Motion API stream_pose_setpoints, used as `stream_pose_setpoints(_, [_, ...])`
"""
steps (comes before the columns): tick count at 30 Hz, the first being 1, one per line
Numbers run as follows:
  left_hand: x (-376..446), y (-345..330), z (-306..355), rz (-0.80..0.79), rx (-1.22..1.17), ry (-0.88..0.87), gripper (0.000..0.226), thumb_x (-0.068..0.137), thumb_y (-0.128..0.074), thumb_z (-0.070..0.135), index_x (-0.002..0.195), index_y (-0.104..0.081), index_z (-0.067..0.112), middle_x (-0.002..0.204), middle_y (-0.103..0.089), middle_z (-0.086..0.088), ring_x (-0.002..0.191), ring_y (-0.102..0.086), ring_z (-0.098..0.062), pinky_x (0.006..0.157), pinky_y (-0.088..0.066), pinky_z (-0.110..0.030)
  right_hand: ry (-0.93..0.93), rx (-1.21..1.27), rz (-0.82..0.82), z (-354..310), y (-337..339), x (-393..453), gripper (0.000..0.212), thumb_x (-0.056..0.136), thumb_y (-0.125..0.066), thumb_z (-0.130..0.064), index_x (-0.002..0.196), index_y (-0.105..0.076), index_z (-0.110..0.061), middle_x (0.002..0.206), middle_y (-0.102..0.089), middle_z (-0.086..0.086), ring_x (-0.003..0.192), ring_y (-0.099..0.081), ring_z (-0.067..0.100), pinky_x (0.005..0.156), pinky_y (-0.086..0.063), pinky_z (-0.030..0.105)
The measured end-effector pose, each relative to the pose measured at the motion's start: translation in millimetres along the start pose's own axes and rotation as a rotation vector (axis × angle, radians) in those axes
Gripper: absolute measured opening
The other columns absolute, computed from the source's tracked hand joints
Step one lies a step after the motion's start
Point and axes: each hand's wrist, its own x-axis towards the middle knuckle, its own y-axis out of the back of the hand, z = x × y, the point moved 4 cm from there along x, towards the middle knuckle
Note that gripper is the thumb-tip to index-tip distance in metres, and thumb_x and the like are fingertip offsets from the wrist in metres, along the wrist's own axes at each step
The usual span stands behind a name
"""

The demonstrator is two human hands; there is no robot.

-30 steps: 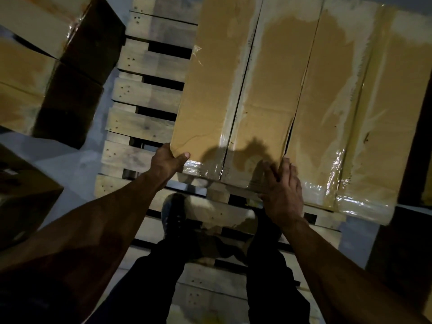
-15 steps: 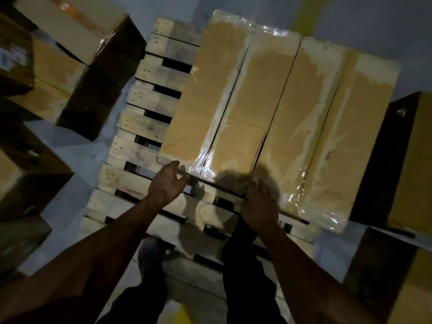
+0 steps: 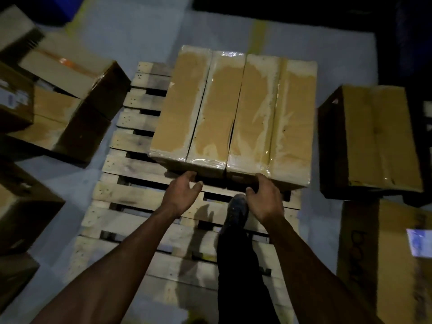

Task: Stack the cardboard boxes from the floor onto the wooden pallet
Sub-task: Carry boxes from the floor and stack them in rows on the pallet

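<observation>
Two long cardboard boxes wrapped in clear film lie side by side on the far right part of the wooden pallet [image 3: 131, 197]: the left box [image 3: 198, 111] and the right box [image 3: 275, 118]. My left hand [image 3: 181, 195] hovers just in front of the left box's near end, fingers apart, holding nothing. Beside it, my right hand [image 3: 264, 197] is curled at the near lower edge of the right box, fingers bent against it. One shoe [image 3: 236, 211] stands on the pallet slats between my hands.
Several loose cardboard boxes lie on the grey floor to the left [image 3: 70, 106]. Another box [image 3: 374, 141] sits right of the pallet, and a labelled one [image 3: 392, 260] nearer on the right. The pallet's near and left slats are bare.
The view has risen and pulled back from the boxes. Both hands have slid off the box ends toward me, and the left hand has let go.
</observation>
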Motion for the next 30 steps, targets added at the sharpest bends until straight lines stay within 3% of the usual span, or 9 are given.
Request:
stream_pose_setpoints(4, [-100, -2, 3, 0.042, -0.039, -0.225, 0.035, 0.099, -0.058, 0.027, 0.132, -0.058, 0.015, 0.129, -0.065, -0.006, 0.120, -0.059, -0.023, 0.095, -0.046, -0.031, 0.027, 0.059, 0.160, 15, 21, -109, 0.056, 0.099, -0.056, -0.029, 0.150, -0.040, -0.015, 0.147, -0.049, 0.010, 0.135, -0.044, 0.030, 0.106, -0.039, 0.037])
stream_pose_setpoints(9, [-240, -8, 35, 0.009, 0.085, -0.396, 0.040, 0.099, -0.056, 0.034, 0.133, -0.059, 0.015, 0.127, -0.066, -0.007, 0.117, -0.061, -0.027, 0.097, -0.052, -0.042, 0.003, 0.175, 0.280, 39, 52, -269, 0.057, 0.100, -0.053, -0.032, 0.153, -0.034, -0.019, 0.154, -0.042, 0.004, 0.139, -0.040, 0.027, 0.108, -0.037, 0.037])
stream_pose_setpoints(16, [-386, -56, 92, 0.032, 0.251, -0.619, 0.046, 0.100, -0.053, 0.036, 0.141, -0.053, 0.015, 0.139, -0.059, -0.006, 0.127, -0.054, -0.025, 0.100, -0.048, -0.039, -0.107, 0.238, 0.417, 111, 92, -410, 0.058, 0.098, -0.052, -0.033, 0.152, -0.035, -0.020, 0.153, -0.044, 0.005, 0.138, -0.042, 0.030, 0.109, -0.040, 0.042])
stream_pose_setpoints(23, [-473, -159, 136, 0.027, 0.368, -0.800, 0.045, 0.099, -0.052, 0.037, 0.139, -0.055, 0.015, 0.138, -0.060, -0.005, 0.128, -0.052, -0.023, 0.103, -0.043, -0.037, -0.154, 0.293, 0.509, 222, 138, -483, 0.062, 0.091, -0.055, -0.040, 0.148, -0.041, -0.020, 0.145, -0.050, 0.006, 0.132, -0.047, 0.028, 0.107, -0.043, 0.045])
stream_pose_setpoints(27, [-514, -245, 161, -0.007, 0.415, -0.817, 0.046, 0.098, -0.051, 0.041, 0.137, -0.056, 0.017, 0.136, -0.061, -0.005, 0.125, -0.053, -0.023, 0.101, -0.043, -0.035, -0.231, 0.253, 0.525, 318, 178, -521, 0.063, 0.096, -0.057, -0.033, 0.152, -0.035, -0.017, 0.153, -0.041, 0.006, 0.140, -0.036, 0.029, 0.112, -0.033, 0.040])
stream_pose_setpoints(30, [-544, -313, 189, -0.031, 0.423, -0.792, 0.049, 0.099, -0.051, 0.041, 0.139, -0.053, 0.013, 0.138, -0.059, -0.008, 0.126, -0.052, -0.026, 0.103, -0.042, -0.035, -0.271, 0.267, 0.522, 397, 216, -544, 0.062, 0.094, -0.059, -0.032, 0.150, -0.038, -0.017, 0.150, -0.045, 0.009, 0.137, -0.040, 0.030, 0.112, -0.036, 0.040])
